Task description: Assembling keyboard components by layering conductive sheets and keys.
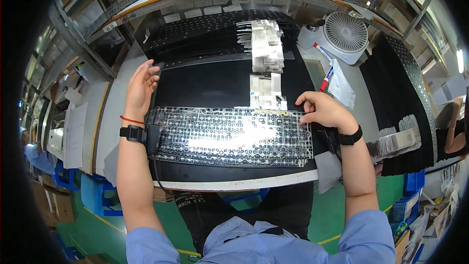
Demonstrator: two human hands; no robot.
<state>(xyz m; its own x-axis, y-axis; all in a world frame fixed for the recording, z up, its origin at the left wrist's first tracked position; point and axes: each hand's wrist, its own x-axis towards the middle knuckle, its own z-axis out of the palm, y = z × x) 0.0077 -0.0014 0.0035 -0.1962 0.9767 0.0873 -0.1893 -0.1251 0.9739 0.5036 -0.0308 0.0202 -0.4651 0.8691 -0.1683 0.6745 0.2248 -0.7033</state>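
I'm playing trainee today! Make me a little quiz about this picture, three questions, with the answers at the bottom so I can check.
1. Fill in the blank: the round white fan with a ribbed grille stands on the ____ side of the picture.

2. True or false: a thin red cord bracelet is worn on the person's left wrist.

3. Which of these is nearest the person's right hand?
A) the fan
B) the flat, clear plastic sheet with a dotted pattern
C) the bracelet

Key: 1. right; 2. true; 3. B
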